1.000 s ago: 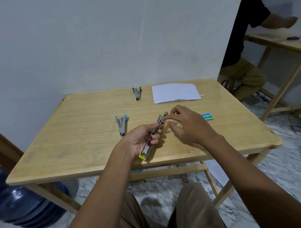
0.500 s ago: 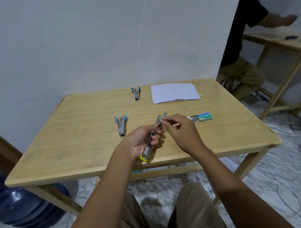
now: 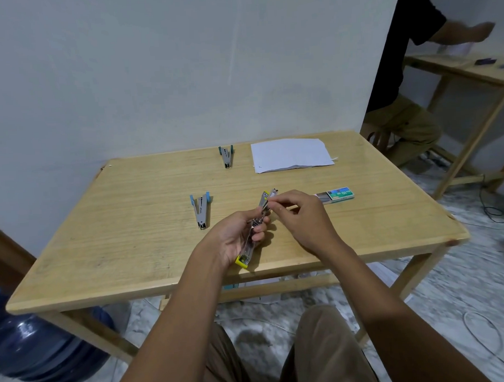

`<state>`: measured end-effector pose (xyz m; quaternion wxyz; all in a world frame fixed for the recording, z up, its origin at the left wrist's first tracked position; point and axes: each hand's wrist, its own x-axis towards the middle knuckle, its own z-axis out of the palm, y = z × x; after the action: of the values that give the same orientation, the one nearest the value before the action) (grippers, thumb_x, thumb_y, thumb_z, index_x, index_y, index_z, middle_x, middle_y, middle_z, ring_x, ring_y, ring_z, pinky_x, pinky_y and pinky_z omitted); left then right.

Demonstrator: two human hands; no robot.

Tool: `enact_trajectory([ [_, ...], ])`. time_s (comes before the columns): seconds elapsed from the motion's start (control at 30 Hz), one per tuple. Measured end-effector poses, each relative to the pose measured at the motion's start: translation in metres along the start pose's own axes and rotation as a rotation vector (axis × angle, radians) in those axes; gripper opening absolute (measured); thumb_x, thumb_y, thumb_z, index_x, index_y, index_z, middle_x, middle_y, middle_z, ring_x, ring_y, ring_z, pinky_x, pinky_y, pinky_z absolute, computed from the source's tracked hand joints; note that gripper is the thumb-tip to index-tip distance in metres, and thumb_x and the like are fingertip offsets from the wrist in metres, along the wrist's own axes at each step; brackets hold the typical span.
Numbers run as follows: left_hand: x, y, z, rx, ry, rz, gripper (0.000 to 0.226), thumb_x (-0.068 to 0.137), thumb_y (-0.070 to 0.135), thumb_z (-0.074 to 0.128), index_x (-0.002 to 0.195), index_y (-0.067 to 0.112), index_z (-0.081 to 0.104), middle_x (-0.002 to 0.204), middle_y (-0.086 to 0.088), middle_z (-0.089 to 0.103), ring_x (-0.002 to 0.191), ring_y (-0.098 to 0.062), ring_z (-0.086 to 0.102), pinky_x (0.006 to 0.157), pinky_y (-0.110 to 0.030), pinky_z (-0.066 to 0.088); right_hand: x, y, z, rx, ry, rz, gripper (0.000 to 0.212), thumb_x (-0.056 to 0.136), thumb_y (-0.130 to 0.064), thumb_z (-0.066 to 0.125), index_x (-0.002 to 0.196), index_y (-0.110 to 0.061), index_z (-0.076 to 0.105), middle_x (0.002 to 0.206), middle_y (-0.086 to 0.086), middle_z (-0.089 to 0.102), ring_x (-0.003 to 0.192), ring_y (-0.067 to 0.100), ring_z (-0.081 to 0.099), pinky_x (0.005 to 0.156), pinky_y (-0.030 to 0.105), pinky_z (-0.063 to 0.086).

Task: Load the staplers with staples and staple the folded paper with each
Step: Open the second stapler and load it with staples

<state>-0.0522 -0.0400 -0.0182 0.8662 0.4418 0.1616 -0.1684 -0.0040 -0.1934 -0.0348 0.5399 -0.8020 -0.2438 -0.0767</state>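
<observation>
My left hand (image 3: pixel 236 236) grips a yellow-ended stapler (image 3: pixel 251 242), opened out long and held above the near middle of the wooden table (image 3: pixel 127 252). My right hand (image 3: pixel 301 219) pinches something small at the stapler's far tip; a strip of staples is too small to make out. A light-blue stapler (image 3: pixel 201 208) lies to the left. A dark-green stapler (image 3: pixel 226 156) lies near the wall. The folded white paper (image 3: pixel 291 154) rests at the back right. A green staple box (image 3: pixel 335 194) sits slid open just right of my right hand.
A blue water jug (image 3: pixel 36 347) stands on the floor by the table's left leg. Another person (image 3: pixel 407 79) sits at a second wooden table (image 3: pixel 469 71) at the far right. Cables lie on the marble floor (image 3: pixel 483 302) to the right.
My right hand has drawn back from over the staple box to the stapler's tip, uncovering the open box. My left hand keeps the stapler in the same place.
</observation>
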Motion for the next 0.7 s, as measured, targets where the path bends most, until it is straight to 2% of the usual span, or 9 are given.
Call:
enact_trajectory([
  [0.1,0.004,0.002,-0.005,0.014,0.019,0.025,0.02,0.104,0.018,0.042,0.098,0.003,0.054,0.057,-0.002,0.05,0.04,-0.007,0.041,0.048,-0.018,0.036,-0.006,-0.006,0.003,0.037,-0.047,-0.05,0.014,0.086,-0.017,0.076,0.094,-0.028,0.078,0.091,-0.011,0.072,0.086,0.008,0.065,0.071,0.025,0.051],
  [0.3,0.003,0.002,-0.005,-0.001,0.056,0.025,0.023,0.103,0.022,0.047,0.097,0.001,0.054,0.052,-0.002,0.048,0.038,-0.007,0.04,0.042,-0.016,0.037,-0.014,-0.011,0.013,0.041,-0.084,-0.117,0.012,0.082,-0.017,0.08,0.092,-0.024,0.079,0.087,-0.01,0.073,0.083,0.007,0.066,0.068,0.03,0.053],
  [0.4,0.005,0.001,-0.008,-0.043,0.05,0.037,0.023,0.103,0.019,0.048,0.107,-0.002,0.054,0.054,-0.003,0.048,0.038,-0.007,0.041,0.038,-0.016,0.037,-0.014,-0.01,0.011,0.116,-0.106,-0.032,0.012,0.086,-0.024,0.076,0.097,-0.027,0.078,0.089,-0.01,0.074,0.081,0.009,0.066,0.067,0.029,0.052],
  [0.47,0.006,0.001,-0.007,-0.05,0.038,0.051,0.022,0.103,0.018,0.045,0.102,-0.002,0.057,0.058,-0.003,0.045,0.038,-0.007,0.04,0.036,-0.015,0.036,-0.011,-0.008,0.011,0.137,-0.069,0.025,0.014,0.092,-0.025,0.069,0.104,-0.027,0.076,0.092,-0.012,0.074,0.086,0.004,0.066,0.069,0.026,0.052],
  [0.57,0.005,0.001,-0.004,-0.067,0.016,0.048,0.026,0.104,0.02,0.042,0.088,0.004,0.054,0.068,-0.003,0.036,0.036,-0.007,0.037,0.034,-0.016,0.035,-0.004,0.0,0.01,-0.014,-0.023,0.024,0.02,0.097,-0.032,0.061,0.112,-0.026,0.074,0.095,-0.015,0.069,0.087,0.0,0.061,0.073,0.02,0.045],
  [0.7,0.005,0.002,-0.005,-0.066,0.033,0.055,0.025,0.105,0.019,0.041,0.091,0.003,0.054,0.068,-0.003,0.038,0.037,-0.006,0.037,0.033,-0.016,0.033,-0.002,0.002,0.01,-0.239,-0.112,0.0,0.028,0.099,-0.039,0.053,0.123,-0.034,0.067,0.095,-0.016,0.057,0.077,0.002,0.052,0.069,0.025,0.042],
])
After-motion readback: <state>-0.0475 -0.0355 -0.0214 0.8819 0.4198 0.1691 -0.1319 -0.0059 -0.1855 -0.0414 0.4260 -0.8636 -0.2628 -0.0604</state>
